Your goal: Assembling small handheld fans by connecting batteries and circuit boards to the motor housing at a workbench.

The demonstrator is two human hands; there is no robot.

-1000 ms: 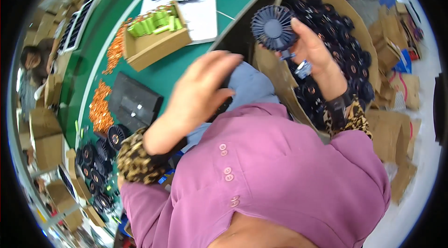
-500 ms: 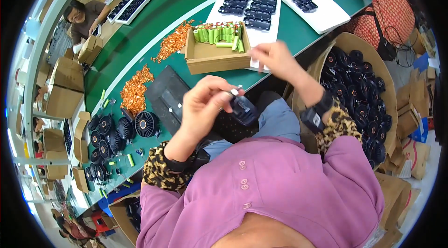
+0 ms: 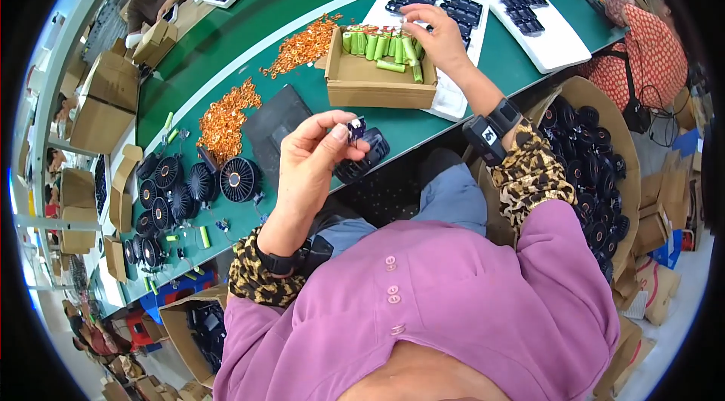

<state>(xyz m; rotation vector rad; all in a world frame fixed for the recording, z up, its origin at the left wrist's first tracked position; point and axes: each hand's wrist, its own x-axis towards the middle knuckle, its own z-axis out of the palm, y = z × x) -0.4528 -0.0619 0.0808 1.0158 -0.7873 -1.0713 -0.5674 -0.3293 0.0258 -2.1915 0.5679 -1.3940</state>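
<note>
My left hand (image 3: 310, 159) is closed on a dark, glossy plastic housing (image 3: 371, 153). A small circuit board with a white connector (image 3: 356, 128) shows at its fingertips. Over the back right of a shallow cardboard box (image 3: 381, 94) is my right hand (image 3: 442, 38), its thumb and forefinger curved and apart, with nothing seen between them. Green battery cells (image 3: 371, 46) with orange tops stand in rows along the box's back. A loose cell (image 3: 390, 66) lies in front of them, and another leans beside it, just below my right hand.
Orange small parts (image 3: 226, 118) lie heaped left of a dark flat tray (image 3: 273, 129). Round black fans (image 3: 240, 180) cluster at the left. White foam trays (image 3: 559, 53) with black housings are at the back. A carton of fans (image 3: 555, 99) stands at my right; co-workers sit nearby.
My right hand has moved from the box's right side up and over its back corner. My left hand, with the housing, has shifted slightly left and turned it.
</note>
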